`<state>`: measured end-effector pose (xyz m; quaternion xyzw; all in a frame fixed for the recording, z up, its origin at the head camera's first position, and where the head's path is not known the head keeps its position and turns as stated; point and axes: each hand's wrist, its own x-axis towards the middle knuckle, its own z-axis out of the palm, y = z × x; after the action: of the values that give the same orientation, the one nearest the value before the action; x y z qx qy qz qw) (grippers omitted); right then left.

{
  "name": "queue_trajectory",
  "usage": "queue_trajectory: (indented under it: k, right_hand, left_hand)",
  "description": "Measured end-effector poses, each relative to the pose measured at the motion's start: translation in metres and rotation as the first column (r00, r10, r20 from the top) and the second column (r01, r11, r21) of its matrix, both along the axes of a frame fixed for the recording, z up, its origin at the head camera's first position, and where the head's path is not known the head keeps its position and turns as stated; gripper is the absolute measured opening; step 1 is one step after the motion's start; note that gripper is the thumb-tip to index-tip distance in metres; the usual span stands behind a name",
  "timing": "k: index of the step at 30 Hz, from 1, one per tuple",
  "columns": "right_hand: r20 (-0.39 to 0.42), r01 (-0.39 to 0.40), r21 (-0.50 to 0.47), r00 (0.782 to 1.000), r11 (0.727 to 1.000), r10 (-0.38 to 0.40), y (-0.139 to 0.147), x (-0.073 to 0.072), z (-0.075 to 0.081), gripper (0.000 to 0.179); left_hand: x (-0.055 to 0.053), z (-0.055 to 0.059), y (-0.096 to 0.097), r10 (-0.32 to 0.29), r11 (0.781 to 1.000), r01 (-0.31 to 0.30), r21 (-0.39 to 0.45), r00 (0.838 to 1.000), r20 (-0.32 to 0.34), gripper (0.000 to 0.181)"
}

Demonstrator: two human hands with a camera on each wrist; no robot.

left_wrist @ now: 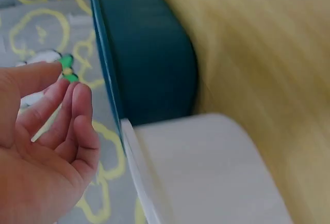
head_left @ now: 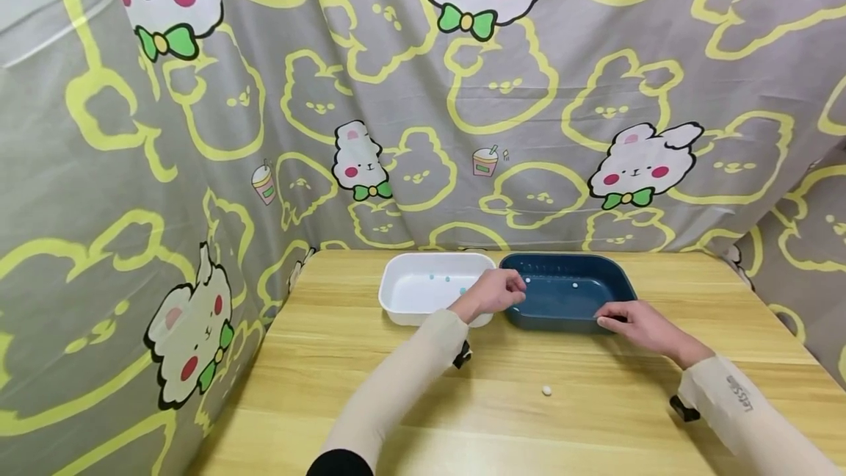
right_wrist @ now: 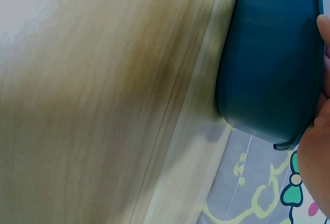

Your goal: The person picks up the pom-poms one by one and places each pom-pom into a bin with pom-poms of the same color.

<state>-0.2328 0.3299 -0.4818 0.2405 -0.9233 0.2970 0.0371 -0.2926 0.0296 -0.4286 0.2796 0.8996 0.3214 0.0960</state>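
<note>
Two basins stand side by side, a white basin on the left and a dark blue basin on the right. My left hand hovers over where they meet, its fingers loosely bent. Nothing shows between thumb and fingers in the left wrist view. My right hand grips the front right rim of the dark blue basin, thumb outside and fingertips over the edge. Small white pellets, one near the middle, lie in the dark blue basin. Several light blue pellets lie in the white one.
A single white pellet lies on the wooden table in front of the basins. A grey patterned curtain hangs behind the table and along its left side.
</note>
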Motion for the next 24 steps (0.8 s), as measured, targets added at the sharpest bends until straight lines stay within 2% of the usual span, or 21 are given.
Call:
queue_trajectory:
  k: [4,7,9,16,19,24]
  right_hand:
    - [-0.002,0.013,0.006,1.000,1.000,-0.012,0.001,0.001,0.001,0.012]
    - [0.006,0.013,0.013,1.000,1.000,-0.013,0.002,0.001,0.001,0.012]
    - [0.012,0.017,0.011,1.000,1.000,-0.017,0.002,0.001,0.001,0.013]
    - [0.012,0.007,-0.001,1.000,1.000,-0.007,0.000,0.002,0.002,0.012]
    - [0.012,0.007,0.000,1.000,1.000,-0.007,0.000,0.001,0.002,0.011]
    - [0.012,0.014,0.007,1.000,1.000,-0.014,-0.002,0.000,0.004,0.010]
  left_hand:
    - [0.019,0.000,0.000,-0.091,0.995,0.089,0.034,0.994,0.053,0.011]
    - [0.029,-0.003,0.000,-0.145,0.989,0.144,0.013,0.988,0.054,0.011]
    - [0.034,-0.006,0.001,-0.181,0.983,0.182,-0.015,0.983,0.039,0.010]
    - [0.048,-0.015,0.005,-0.270,0.957,0.276,-0.089,0.960,0.071,0.009]
    - [0.052,-0.018,0.006,-0.322,0.937,0.328,-0.121,0.944,0.071,0.013]
    - [0.056,-0.023,0.009,-0.410,0.892,0.422,-0.161,0.906,0.101,0.028]
